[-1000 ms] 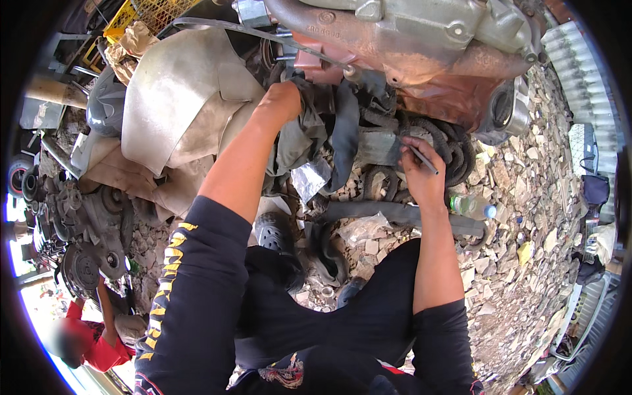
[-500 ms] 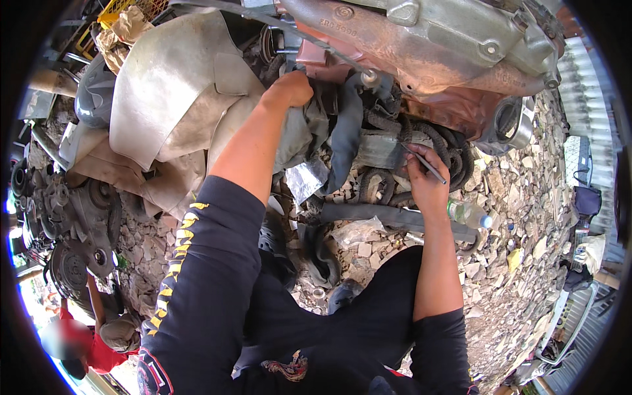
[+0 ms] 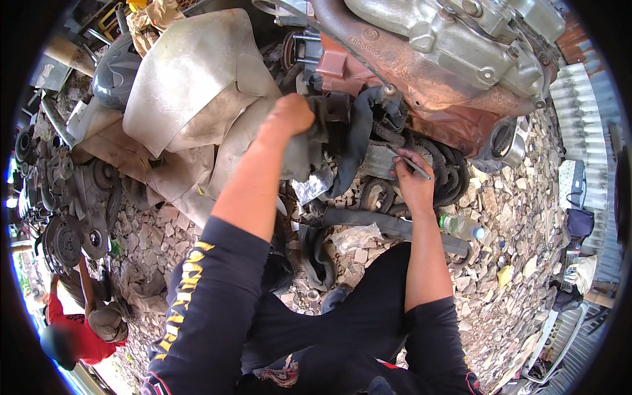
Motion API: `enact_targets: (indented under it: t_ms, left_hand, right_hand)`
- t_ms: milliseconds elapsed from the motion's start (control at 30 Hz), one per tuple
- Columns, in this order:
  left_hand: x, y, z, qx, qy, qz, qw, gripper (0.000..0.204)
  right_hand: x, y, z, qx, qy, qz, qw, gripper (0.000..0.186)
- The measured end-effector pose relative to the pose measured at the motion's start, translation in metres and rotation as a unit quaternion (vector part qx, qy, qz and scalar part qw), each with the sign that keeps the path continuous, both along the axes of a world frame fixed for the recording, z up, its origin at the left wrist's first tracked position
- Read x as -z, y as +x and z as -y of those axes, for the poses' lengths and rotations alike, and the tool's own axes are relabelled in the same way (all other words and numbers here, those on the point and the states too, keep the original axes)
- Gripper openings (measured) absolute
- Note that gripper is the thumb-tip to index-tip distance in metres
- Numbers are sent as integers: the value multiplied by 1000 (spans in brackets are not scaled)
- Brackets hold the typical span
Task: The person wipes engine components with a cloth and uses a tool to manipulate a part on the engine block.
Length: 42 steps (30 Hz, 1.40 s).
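My left hand (image 3: pixel 290 117) is closed at dark crumpled fabric (image 3: pixel 318 135), beside a pale, bent sheet (image 3: pixel 187 76); whatever its curled fingers hold is hidden. In my right hand (image 3: pixel 411 178) is a thin metal rod (image 3: pixel 419 168), held low over a flat grey piece (image 3: pixel 377 158) among coiled black belts or hoses (image 3: pixel 449 181). Above both hands lies a large engine (image 3: pixel 451 46), grey metal with a rusty reddish lower part. A long dark rubber strip (image 3: pixel 345 168) hangs between my hands.
Stony ground (image 3: pixel 507 240) surrounds a plastic bottle (image 3: pixel 457 225) and a flattened hose (image 3: pixel 368 222). Engine parts (image 3: pixel 82 210) are piled at left, near a co-worker in red (image 3: pixel 95 342). Corrugated sheets (image 3: pixel 579 122) line the right edge; a grey helmet-like shell (image 3: pixel 115 76) lies upper left.
The view has shifted, carrying the engine rightward in the picture. My right hand has moved left relative to the surroundings, still holding the rod; my left hand stays closed at the fabric.
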<state>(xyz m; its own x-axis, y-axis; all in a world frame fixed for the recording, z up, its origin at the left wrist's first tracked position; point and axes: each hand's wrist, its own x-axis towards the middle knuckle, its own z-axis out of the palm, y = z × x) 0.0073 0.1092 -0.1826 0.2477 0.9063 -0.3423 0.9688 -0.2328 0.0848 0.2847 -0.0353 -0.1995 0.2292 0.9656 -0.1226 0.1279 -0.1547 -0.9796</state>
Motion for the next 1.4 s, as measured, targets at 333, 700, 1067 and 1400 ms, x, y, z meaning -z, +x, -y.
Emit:
enact_targets:
  t_ms: [333, 700, 1067, 1400]
  left_hand:
    - [-45, 17, -14, -179, 37, 226, 957, 41]
    - [-28, 78, 7, 24, 38, -67, 997, 42]
    - [5, 33, -20, 202, 96, 92, 970, 31]
    - [-16, 59, -3, 62, 28, 16, 998, 32]
  right_hand:
    - [-4, 4, 3, 5, -4, -13, 1000, 15]
    - [-15, 42, 32, 45, 0, 22, 999, 18]
    - [-28, 48, 37, 67, -18, 60, 996, 18]
    - [-13, 29, 20, 35, -33, 30, 998, 18]
